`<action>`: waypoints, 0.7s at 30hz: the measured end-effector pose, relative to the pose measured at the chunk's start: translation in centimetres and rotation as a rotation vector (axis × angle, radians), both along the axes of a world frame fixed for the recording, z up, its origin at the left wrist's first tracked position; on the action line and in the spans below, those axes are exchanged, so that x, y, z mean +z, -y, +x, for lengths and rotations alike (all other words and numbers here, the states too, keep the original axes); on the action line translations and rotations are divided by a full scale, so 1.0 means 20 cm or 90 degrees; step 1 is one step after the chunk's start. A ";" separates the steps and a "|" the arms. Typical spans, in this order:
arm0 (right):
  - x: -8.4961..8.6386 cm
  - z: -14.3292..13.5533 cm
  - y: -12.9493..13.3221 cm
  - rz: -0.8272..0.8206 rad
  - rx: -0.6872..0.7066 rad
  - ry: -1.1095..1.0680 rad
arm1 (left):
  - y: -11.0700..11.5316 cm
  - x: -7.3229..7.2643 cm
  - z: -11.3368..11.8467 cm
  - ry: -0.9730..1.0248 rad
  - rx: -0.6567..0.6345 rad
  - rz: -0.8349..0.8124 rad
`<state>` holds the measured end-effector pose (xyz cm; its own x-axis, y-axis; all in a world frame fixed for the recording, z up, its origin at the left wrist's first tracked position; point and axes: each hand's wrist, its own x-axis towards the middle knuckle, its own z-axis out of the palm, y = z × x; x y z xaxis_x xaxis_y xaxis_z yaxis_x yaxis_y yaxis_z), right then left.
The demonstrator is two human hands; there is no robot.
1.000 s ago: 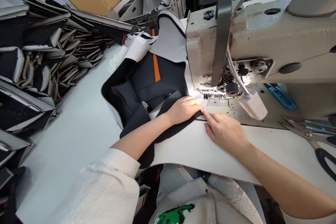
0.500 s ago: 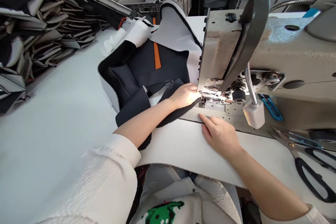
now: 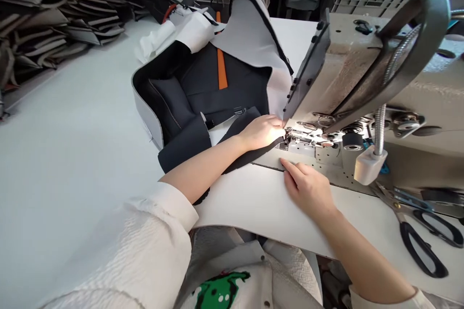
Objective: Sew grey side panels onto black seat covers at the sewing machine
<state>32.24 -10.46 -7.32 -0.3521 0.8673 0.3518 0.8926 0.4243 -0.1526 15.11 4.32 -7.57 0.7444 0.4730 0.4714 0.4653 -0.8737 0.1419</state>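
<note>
Landmark: the sewing machine (image 3: 366, 87), whose needle end sits at the middle of the white table (image 3: 72, 154); every place below is told from it.
Left hand (image 3: 263, 131): right against the needle end, fingers curled down and pressing the dark edge strip (image 3: 253, 154) flat. I cannot tell whether it pinches the strip or only rests on it.
Right hand (image 3: 308, 188): just in front of the needle end, palm down and fingers spread flat on the grey panel (image 3: 253, 203), holding nothing; the forefinger lies along the panel's seam edge.
Work piece: the black cover with the orange stripe (image 3: 203, 87) lies heaped to the left of the machine, its near flap running under the left hand to the needle.
Just changed: over the last second the left hand has crept closer under the machine's head, and the right hand has slid back a little along the panel edge (the view has swung too, so part of the shift is only the camera).
Meaning: the seam looks to be feeding through, both hands steering the edge.
Also near: scissors (image 3: 420, 246) to the right of the machine; stacked cut pieces (image 3: 54, 19) far to its left.
</note>
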 end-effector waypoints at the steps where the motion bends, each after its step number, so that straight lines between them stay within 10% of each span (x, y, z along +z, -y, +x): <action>1: 0.00 0.00 0.00 -0.002 -0.002 0.005 | 0.00 0.00 0.00 0.001 -0.001 0.005; 5: 0.00 0.00 0.00 -0.008 -0.012 0.019 | 0.01 0.00 -0.02 0.051 0.040 0.012; 13: 0.01 0.01 0.01 -0.056 -0.024 0.009 | -0.05 -0.02 -0.02 0.028 0.377 -0.136; 21: 0.02 0.02 0.02 -0.083 -0.023 -0.060 | -0.02 0.08 -0.02 -0.112 0.458 -0.154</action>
